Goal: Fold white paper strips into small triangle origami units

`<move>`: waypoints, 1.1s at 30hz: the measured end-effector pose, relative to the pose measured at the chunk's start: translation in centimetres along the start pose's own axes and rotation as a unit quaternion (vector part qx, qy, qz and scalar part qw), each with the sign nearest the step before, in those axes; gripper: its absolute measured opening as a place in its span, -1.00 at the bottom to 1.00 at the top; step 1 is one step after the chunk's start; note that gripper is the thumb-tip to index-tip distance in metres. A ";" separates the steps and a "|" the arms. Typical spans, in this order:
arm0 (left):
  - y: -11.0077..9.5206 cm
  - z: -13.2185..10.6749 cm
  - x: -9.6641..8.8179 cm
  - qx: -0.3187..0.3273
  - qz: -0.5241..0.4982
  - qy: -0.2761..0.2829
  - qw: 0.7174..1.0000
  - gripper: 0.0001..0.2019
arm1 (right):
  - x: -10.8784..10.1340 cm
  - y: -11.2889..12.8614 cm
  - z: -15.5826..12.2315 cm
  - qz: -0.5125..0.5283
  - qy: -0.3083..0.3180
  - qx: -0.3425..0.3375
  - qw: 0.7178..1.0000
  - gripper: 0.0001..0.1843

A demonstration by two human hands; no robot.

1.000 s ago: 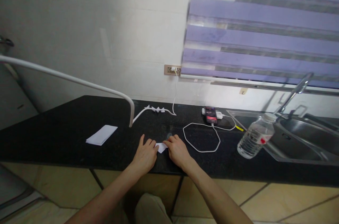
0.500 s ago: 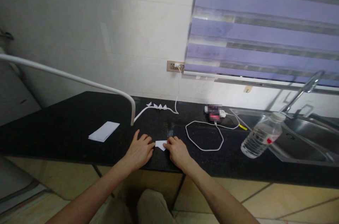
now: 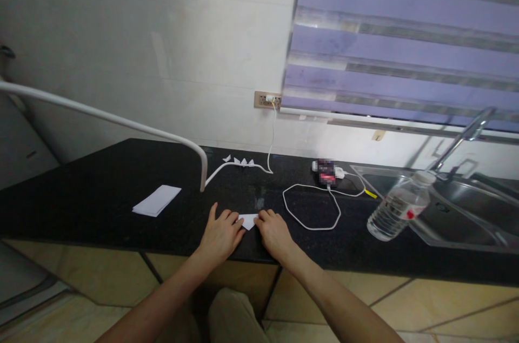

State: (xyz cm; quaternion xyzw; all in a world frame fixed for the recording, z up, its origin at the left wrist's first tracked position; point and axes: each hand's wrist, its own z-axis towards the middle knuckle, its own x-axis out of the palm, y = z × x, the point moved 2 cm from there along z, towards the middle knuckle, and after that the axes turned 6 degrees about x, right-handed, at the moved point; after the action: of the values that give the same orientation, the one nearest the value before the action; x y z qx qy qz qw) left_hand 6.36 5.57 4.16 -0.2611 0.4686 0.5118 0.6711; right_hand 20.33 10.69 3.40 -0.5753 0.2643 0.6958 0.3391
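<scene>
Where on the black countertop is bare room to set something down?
A broad patch left of the white paper; a narrower one between the looped cable and the water bottle. Crowded: front middle, where left hand and right hand hold small folded paper.

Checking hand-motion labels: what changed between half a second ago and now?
The left hand has shifted right, its fingertips now over the left end of the folded paper. The right hand has eased slightly right, to the paper's right end. Can't tell whether they pinch or press it. Unchanged: white sheets, small paper pieces, bottle.
</scene>
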 end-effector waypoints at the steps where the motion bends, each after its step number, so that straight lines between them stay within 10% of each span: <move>1: 0.0 -0.1 0.0 -0.002 0.003 0.000 1.000 -0.80 | 0.0 -0.4 -0.1 -0.005 -0.001 0.007 1.000 -0.75; 13: -0.3 0.1 -0.2 -0.006 0.026 0.001 1.000 -0.81 | -1.0 0.0 0.4 0.001 0.022 -0.022 1.000 -0.69; 33: 0.2 -0.7 -0.2 -0.112 -0.085 0.039 0.989 -0.76 | -0.1 -0.7 3.4 0.112 0.066 0.151 0.980 -0.70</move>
State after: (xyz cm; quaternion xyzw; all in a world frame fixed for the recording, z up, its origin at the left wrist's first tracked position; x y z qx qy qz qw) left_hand 5.94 4.97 4.08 -0.3936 0.4103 0.4913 0.6598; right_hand 18.76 13.71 4.15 -0.5288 0.4515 0.6417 0.3236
